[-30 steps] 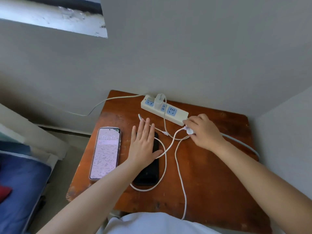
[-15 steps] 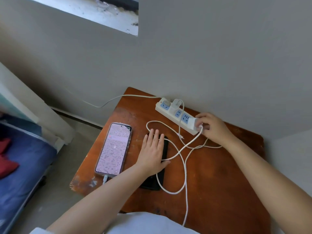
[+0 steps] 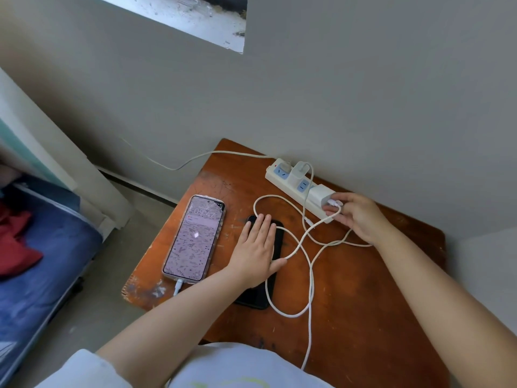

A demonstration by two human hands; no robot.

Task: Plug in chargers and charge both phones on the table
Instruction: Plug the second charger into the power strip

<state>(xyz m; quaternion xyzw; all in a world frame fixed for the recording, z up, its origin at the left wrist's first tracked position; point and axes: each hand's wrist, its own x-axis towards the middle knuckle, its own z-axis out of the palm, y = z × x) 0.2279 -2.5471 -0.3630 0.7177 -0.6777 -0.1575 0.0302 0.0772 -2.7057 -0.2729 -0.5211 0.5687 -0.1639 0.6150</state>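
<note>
Two phones lie side by side on a worn wooden table [image 3: 363,289] as a person works at a white power strip [image 3: 282,177] against the wall. The right hand [image 3: 361,217] pinches a white cable plug [image 3: 334,203] between thumb and fingertips, its grip narrow and closed on the plug, right at the face of a white charger [image 3: 321,196] seated at the strip's near end; whether the plug is fully inserted cannot be made out. Just left of that grip, a second charger [image 3: 298,170] stands in the strip. The left hand [image 3: 256,252] rests flat, fingers spread, grasping nothing, pressing on a dark phone [image 3: 260,289] whose upper half it hides. Left of that hand, a lit phone [image 3: 194,238] lies face up with a cable in its bottom port. The white cable [image 3: 309,275] loops from the right hand across the dark phone and runs off the table's near edge, its end out of sight.
</note>
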